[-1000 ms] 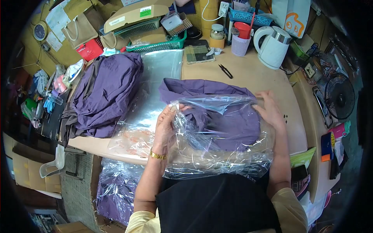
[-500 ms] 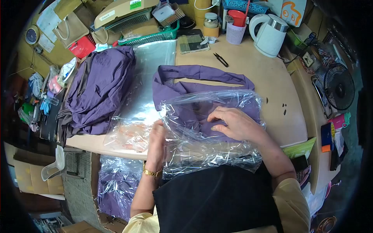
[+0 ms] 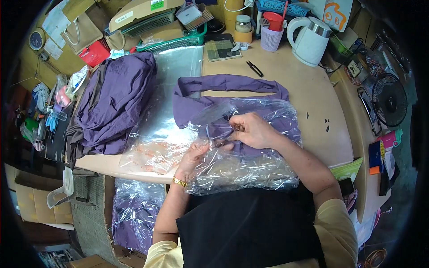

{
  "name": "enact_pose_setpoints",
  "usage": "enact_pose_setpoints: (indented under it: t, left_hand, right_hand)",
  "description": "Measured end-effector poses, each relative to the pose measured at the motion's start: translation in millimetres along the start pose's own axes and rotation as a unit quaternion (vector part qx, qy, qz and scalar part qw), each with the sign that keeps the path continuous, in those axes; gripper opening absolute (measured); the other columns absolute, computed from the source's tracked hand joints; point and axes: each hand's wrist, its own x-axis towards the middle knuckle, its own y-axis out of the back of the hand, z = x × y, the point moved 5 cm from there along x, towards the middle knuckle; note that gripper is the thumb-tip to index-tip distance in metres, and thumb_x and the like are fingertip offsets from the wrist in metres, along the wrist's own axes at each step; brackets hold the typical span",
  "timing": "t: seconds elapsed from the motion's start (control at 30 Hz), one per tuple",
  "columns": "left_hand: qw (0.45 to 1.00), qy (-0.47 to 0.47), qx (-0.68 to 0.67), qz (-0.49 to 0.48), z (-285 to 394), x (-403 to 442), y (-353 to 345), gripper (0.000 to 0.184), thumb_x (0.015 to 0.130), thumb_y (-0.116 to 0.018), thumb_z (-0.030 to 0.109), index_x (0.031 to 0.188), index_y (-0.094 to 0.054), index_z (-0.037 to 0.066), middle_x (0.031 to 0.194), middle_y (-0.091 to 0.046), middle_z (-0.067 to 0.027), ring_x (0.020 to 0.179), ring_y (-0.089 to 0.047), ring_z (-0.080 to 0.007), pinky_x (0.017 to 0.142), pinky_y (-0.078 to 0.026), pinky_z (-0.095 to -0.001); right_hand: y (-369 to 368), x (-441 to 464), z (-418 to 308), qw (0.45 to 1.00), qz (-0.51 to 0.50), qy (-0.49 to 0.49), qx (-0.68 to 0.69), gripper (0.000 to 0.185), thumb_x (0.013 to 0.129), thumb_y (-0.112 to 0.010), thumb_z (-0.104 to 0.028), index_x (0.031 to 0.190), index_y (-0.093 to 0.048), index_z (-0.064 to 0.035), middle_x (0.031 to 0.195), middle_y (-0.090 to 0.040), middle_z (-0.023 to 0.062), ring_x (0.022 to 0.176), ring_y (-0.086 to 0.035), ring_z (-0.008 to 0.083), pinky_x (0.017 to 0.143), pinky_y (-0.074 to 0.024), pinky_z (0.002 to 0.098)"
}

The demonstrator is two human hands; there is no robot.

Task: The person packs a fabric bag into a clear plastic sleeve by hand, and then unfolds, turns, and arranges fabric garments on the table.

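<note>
A purple cloth bag (image 3: 190,109) with a long strap loop (image 3: 241,81) lies on the table, its lower part under or inside a clear plastic bag (image 3: 250,174). My right hand (image 3: 255,129) is closed in a pinch on the plastic near the middle of the cloth. At the left side of the plastic, my left hand (image 3: 196,154) grips a gathered fold, its fingertips partly seen through the film. Both hands are close together. Whether they also pinch the purple cloth is hard to make out.
Flat clear plastic bags (image 3: 172,80) lie to the left, beside a heap of purple cloth (image 3: 118,102). Thread snips (image 3: 254,69) and a white kettle (image 3: 311,42) are farther back. Below the table edge, a carton (image 3: 108,210) holds plastic-wrapped purple goods (image 3: 136,219).
My left hand has moved right onto the plastic, and my right hand has shifted left and closed into a pinch. The plastic is gathered between them; the purple bag has slid slightly left.
</note>
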Motion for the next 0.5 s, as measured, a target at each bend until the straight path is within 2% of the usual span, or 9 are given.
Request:
enact_pose_setpoints:
  t: [0.03,0.1,0.13,0.2,0.27,0.33,0.4,0.47,0.5]
  left_hand:
    - [1.0,0.0,-0.001,0.0,1.8,-2.3,12.4,0.048,0.092,-0.062,0.02,0.127,-0.049,-0.01,0.13,-0.055,-0.0239,0.122,-0.054,-0.0342,0.109,-0.038,-0.0463]
    - [0.994,-0.041,0.054,0.084,7.3,-7.7,52.7,0.056,0.087,-0.068,0.026,0.127,-0.05,-0.008,0.125,-0.058,-0.0216,0.114,-0.059,-0.0314,0.105,-0.043,-0.0443]
    - [0.994,-0.04,0.055,0.084,10.9,-12.1,42.8,0.056,0.087,-0.068,0.026,0.127,-0.05,-0.008,0.125,-0.058,-0.0216,0.114,-0.059,-0.0314,0.105,-0.043,-0.0443]
    - [0.992,-0.102,0.047,0.06,24.1,-23.6,17.7,0.062,0.08,-0.075,0.032,0.123,-0.054,-0.006,0.11,-0.065,-0.016,0.099,-0.065,-0.0258,0.093,-0.05,-0.0393]
    - [0.993,-0.093,0.07,0.031,40.9,-25.8,36.6,0.062,0.076,-0.078,0.033,0.119,-0.057,-0.006,0.103,-0.067,-0.0126,0.093,-0.066,-0.0215,0.087,-0.051,-0.0338]
    - [0.99,-0.113,0.086,0.004,62.3,-27.1,35.8,0.053,0.076,-0.077,0.028,0.114,-0.059,-0.006,0.108,-0.067,-0.0113,0.1,-0.063,-0.0198,0.092,-0.047,-0.0308]
    - [0.978,-0.129,0.16,0.039,74.6,-28.1,29.0,0.039,0.079,-0.074,0.023,0.105,-0.062,-0.004,0.105,-0.066,-0.0096,0.097,-0.063,-0.0173,0.091,-0.047,-0.0295]
    - [0.931,-0.254,0.255,0.056,94.9,-35.3,31.4,0.026,0.083,-0.071,0.02,0.096,-0.061,-0.001,0.094,-0.063,-0.0056,0.082,-0.062,-0.0149,0.079,-0.049,-0.0283]
    - [0.914,-0.298,0.27,0.062,100.3,-36.8,0.8,0.021,0.085,-0.07,0.019,0.092,-0.06,0.002,0.087,-0.059,-0.0021,0.071,-0.055,-0.0112,0.069,-0.044,-0.0259]
  right_hand:
    - [2.2,1.3,1.4,1.0,0.003,0.015,0.002,0.021,0.08,-0.07,-0.011,0.095,-0.064,0.0033,0.078,-0.067,0.0178,0.07,-0.065,0.0238,0.066,-0.0474,0.036]
    - [14.8,1.1,-7.6,1.0,0.003,0.009,-0.002,0.021,0.08,-0.07,-0.01,0.095,-0.064,0.0034,0.079,-0.068,0.017,0.069,-0.064,0.0229,0.066,-0.047,0.0357]
    - [22.5,0.7,-14.9,1.0,0.004,0.004,-0.007,0.02,0.081,-0.069,-0.008,0.096,-0.064,0.0036,0.079,-0.068,0.0162,0.069,-0.063,0.022,0.065,-0.0467,0.0354]
    - [31.8,-1.0,-21.0,1.0,-0.012,-0.005,-0.011,0.019,0.08,-0.07,-0.008,0.093,-0.064,0.0046,0.075,-0.067,0.0119,0.066,-0.06,0.0163,0.063,-0.0453,0.0334]
    - [33.4,-5.6,-17.3,0.996,-0.079,-0.032,0.03,0.018,0.08,-0.071,-0.008,0.089,-0.063,0.0051,0.07,-0.062,0.0066,0.064,-0.054,0.0104,0.06,-0.0428,0.0304]
    - [31.4,-11.8,-18.1,0.993,-0.101,-0.042,0.051,0.017,0.079,-0.072,-0.007,0.087,-0.062,0.0048,0.066,-0.057,0.003,0.064,-0.05,0.0069,0.058,-0.0408,0.0282]
    - [21.6,-16.5,-17.5,0.988,-0.145,-0.041,0.04,0.014,0.081,-0.072,-0.006,0.08,-0.06,0.0024,0.063,-0.049,-0.0044,0.06,-0.042,0.0031,0.053,-0.0344,0.0246]
    - [15.8,-18.3,-24.9,0.989,-0.141,-0.026,0.038,0.014,0.08,-0.072,-0.006,0.08,-0.061,0.0025,0.061,-0.051,-0.0024,0.059,-0.043,0.0044,0.053,-0.0357,0.0263]
    - [12.1,-18.6,-24.9,0.99,-0.137,-0.028,-0.005,0.015,0.079,-0.072,-0.006,0.081,-0.061,0.0026,0.061,-0.052,-0.0005,0.059,-0.043,0.0056,0.053,-0.0363,0.0275]
